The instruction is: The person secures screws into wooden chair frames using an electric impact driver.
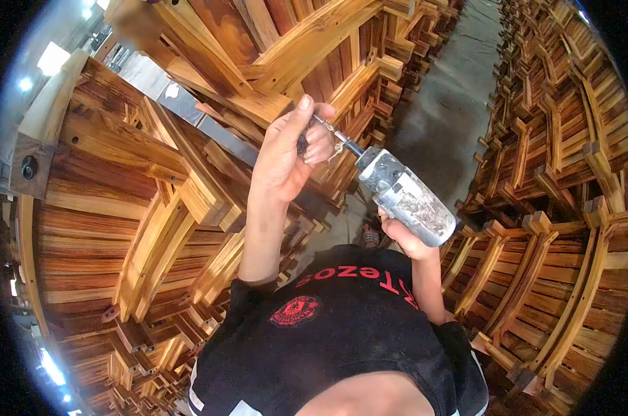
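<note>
My right hand (pixel 407 237) grips a scuffed, whitish power drill (pixel 412 197) from below, with its dark nose pointing up and left. A thin metal bit (pixel 342 137) runs from the drill toward my left hand (pixel 286 142). The fingers of that hand are curled, thumb raised, around a small dark part (pixel 302 143) near the tip of the bit. Most of the dark part is hidden by the fingers, so I cannot make out its kind. Both hands are held in the air in front of my chest.
Stacked wooden furniture frames (pixel 120 201) with slatted panels stand close on the left, one leg end bearing a black round fitting (pixel 28 166). More slatted wooden pieces (pixel 550 277) line the right. A grey floor strip (pixel 439 118) runs between them.
</note>
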The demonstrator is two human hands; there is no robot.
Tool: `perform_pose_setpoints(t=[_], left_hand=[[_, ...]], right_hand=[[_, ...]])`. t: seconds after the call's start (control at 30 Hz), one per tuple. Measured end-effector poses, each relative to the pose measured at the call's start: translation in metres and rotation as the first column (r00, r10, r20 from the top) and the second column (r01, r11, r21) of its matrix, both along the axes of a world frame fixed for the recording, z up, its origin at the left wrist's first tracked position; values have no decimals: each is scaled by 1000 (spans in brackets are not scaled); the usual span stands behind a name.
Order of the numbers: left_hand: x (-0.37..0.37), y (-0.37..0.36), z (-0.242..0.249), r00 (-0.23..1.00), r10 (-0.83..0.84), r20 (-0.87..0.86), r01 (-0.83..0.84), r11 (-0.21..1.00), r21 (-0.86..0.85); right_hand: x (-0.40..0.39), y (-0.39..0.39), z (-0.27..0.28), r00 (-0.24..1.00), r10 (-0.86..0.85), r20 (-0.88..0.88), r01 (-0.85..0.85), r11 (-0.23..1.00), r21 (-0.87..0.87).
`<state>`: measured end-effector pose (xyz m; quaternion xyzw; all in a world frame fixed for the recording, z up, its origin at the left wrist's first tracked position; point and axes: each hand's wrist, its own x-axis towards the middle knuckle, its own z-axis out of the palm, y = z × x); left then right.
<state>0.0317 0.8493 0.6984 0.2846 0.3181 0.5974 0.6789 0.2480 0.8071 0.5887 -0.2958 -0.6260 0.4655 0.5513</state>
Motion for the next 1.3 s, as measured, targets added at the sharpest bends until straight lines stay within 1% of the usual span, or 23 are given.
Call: perform_pose_setpoints(t=[0.1, 0.2, 0.23, 0.3, 0.33, 0.4, 0.47, 0.53, 0.57, 0.6, 0.67, 0.73, 0.8, 0.83, 0.87, 0.93, 1.0, 1.03, 1.07, 1.13, 1.2, 1.23, 1.3], left_hand=[[3, 1, -2, 1000, -5, -17, 5, 1000, -2], [1, 2, 2, 1000, -3, -20, 3, 1000, -5], [-1, 2, 3, 999, -32, 17, 31, 999, 34], [-1, 2, 13, 1000, -22, -21, 23, 998, 51], [-1, 2, 17, 999, -32, -1, 32, 997, 63], [-2, 2, 29, 1000, -12, 3, 11, 994, 107], [-1, 3, 41, 999, 27, -23, -23, 988, 154], [2, 3, 58, 989, 134, -61, -114, 961, 251], [4, 3, 67, 979, 188, -76, -158, 942, 297], [3, 2, 76, 973, 211, -90, -163, 912, 377], [-1, 4, 92, 967, 245, -65, -187, 863, 470], [-3, 4, 113, 953, 299, -59, -216, 801, 558], [-9, 10, 123, 969, 246, -1, -196, 776, 600], [-10, 12, 127, 975, 219, 25, -187, 762, 620], [-9, 12, 131, 972, 235, 30, -204, 768, 607], [-9, 15, 132, 980, 156, 123, -198, 806, 558], [-9, 18, 131, 973, 64, 221, -173, 837, 520], [-9, 20, 128, 963, 10, 270, -152, 848, 509], [-9, 21, 127, 947, -42, 318, -129, 857, 498], [-7, 22, 125, 927, -88, 366, -106, 872, 479], [-5, 24, 123, 911, -115, 397, -91, 881, 463], [-4, 25, 122, 907, -120, 403, -87, 884, 459], [-2, 27, 120, 908, -127, 399, -76, 886, 456]], right_hand=[[3, 0, -4, 999, 23, -38, -24, 999, -33], [2, 0, 5, 998, -11, -56, 6, 997, -78], [3, 2, 3, 998, -58, 26, 58, 998, -25], [6, 6, 19, 999, 30, -15, -32, 994, -101], [5, 13, 33, 996, 28, 84, -31, 999, 34], [0, 17, 46, 998, 59, -25, -61, 993, -98], [-7, 24, 51, 1000, -13, -19, 13, 1000, -23], [-9, 34, 75, 998, 1, 57, -7, 994, 111], [-9, 42, 82, 996, 15, 92, -35, 976, 216], [-9, 50, 89, 992, 25, 123, -63, 946, 318], [-17, 56, 109, 994, 22, 104, -57, 935, 351], [-20, 60, 134, 992, -3, 128, -51, 906, 420], [-27, 68, 142, 994, -69, 85, 19, 871, 492], [-28, 70, 145, 995, -66, 72, 22, 868, 497], [-30, 72, 148, 996, -63, 58, 25, 865, 502], [-33, 74, 154, 998, -44, 40, 18, 861, 509], [-32, 75, 154, 996, -67, 52, 31, 859, 511], [-30, 75, 151, 992, -106, 68, 57, 856, 513], [-28, 75, 148, 988, -128, 87, 68, 861, 505], [-24, 77, 142, 979, -155, 129, 76, 875, 478], [-23, 76, 141, 989, -94, 110, 44, 919, 392], [-24, 75, 143, 998, -32, 63, 10, 945, 326], [-23, 76, 142, 999, -19, 47, 3, 949, 316]])
